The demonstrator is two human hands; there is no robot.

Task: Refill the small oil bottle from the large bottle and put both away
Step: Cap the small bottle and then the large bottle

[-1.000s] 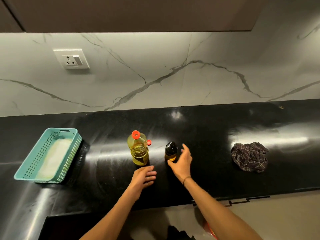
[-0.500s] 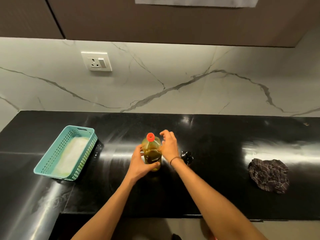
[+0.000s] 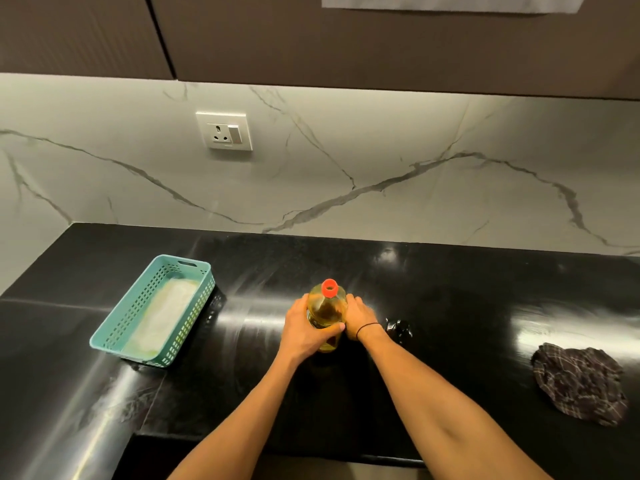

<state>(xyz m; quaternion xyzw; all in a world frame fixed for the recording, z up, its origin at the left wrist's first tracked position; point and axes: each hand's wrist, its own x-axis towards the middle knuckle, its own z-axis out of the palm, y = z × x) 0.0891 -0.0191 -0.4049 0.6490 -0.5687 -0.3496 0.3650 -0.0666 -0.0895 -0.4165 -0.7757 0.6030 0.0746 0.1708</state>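
Now both hands wrap the large clear plastic bottle of yellow oil (image 3: 327, 311), upright mid-counter: left hand (image 3: 304, 329) around the front, right hand (image 3: 358, 315) behind. Red cap (image 3: 329, 287) on. Small dark bottle (image 3: 399, 330) stands just right. Advice: brace low, twist cap off before tilting.

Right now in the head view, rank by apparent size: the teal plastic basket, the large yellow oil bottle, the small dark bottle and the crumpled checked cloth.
1. Teal plastic basket
2. Crumpled checked cloth
3. Large yellow oil bottle, partly hidden by both hands
4. Small dark bottle
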